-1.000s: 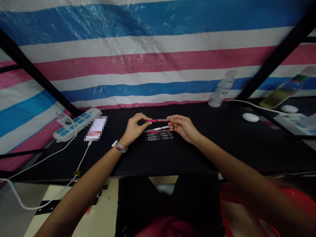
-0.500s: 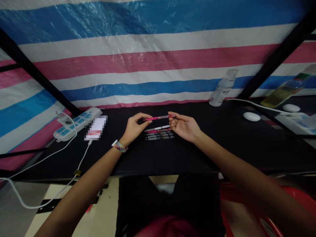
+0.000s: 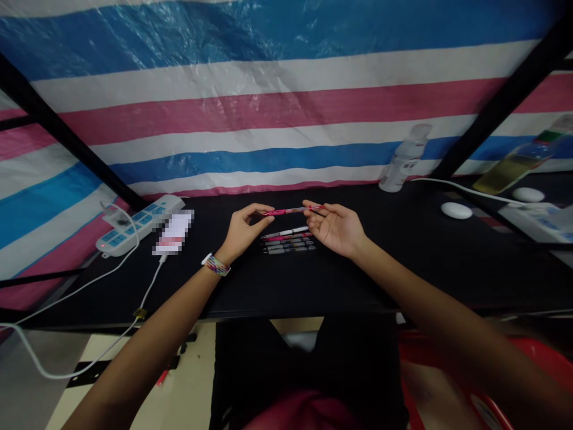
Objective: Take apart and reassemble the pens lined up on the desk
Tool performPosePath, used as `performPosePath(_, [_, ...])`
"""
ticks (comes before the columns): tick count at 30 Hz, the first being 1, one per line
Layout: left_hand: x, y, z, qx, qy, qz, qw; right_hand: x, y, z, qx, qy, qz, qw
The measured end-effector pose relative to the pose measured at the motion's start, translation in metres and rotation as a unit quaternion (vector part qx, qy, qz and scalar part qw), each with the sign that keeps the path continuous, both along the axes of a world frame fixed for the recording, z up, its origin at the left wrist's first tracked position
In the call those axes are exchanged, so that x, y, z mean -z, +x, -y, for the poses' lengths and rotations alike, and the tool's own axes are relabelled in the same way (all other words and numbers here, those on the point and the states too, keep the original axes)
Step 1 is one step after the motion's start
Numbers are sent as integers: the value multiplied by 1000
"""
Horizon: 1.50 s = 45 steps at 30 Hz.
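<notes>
A pink pen (image 3: pixel 293 210) with a clear section lies level in the air above the black tabletop, between my two hands. My left hand (image 3: pixel 244 234) pinches its left end between thumb and fingers. At the other end, my right hand (image 3: pixel 338 230) is turned palm up, its thumb and fingertips on the pen's red end. Just below, several pens rest side by side on the table: a white pen (image 3: pixel 290 232) on top, a pink one (image 3: pixel 286 236) under it, then dark grey ones (image 3: pixel 289 246). The fingers of my right hand cover some of their right ends.
A white power strip (image 3: pixel 119 239) and a phone (image 3: pixel 173 233) on a cable are at left. Toward the back right stand a clear bottle (image 3: pixel 405 161) and a bottle of yellow liquid (image 3: pixel 513 167). A white rounded object (image 3: pixel 456 211) lies nearby. A striped sheet (image 3: pixel 268 107) hangs behind.
The fingers of my right hand have loosened and spread a little at the pen's right end. The pen has shifted very slightly up and right; my left hand keeps its pinch.
</notes>
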State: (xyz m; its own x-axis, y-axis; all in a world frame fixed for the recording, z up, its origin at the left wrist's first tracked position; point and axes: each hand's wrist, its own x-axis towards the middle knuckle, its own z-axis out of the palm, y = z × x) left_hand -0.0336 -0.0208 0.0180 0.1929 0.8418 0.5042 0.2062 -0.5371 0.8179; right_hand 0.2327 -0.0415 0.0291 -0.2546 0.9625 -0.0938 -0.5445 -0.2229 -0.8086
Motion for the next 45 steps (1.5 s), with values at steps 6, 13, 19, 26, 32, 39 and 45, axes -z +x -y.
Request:
performPosePath(6, [0, 1, 0, 3, -9, 5, 1000, 4, -1, -3, 14, -7, -1, 1000])
performPosePath(13, [0, 1, 0, 7, -13, 7, 1000, 7, -2, -5, 13, 30, 20, 999])
performPosePath(19, [-1, 2, 1, 8, -13, 6, 1000, 4, -2, -3, 19, 39, 14, 999])
performPosePath(26, [-1, 2, 1, 8, -14, 6, 1000, 4, -3, -3, 32, 35, 14, 999])
performPosePath(32, [0, 1, 0, 8, -14, 7, 1000, -1, -4, 0, 0, -21, -84, 996])
performPosePath(39, [-1, 0, 0, 6, -17, 1, 1000, -3, -3, 1, -18, -36, -115, 993])
performPosePath(45, [-2, 0, 0, 5, -23, 6, 1000, -1, -4, 2, -6, -18, -75, 997])
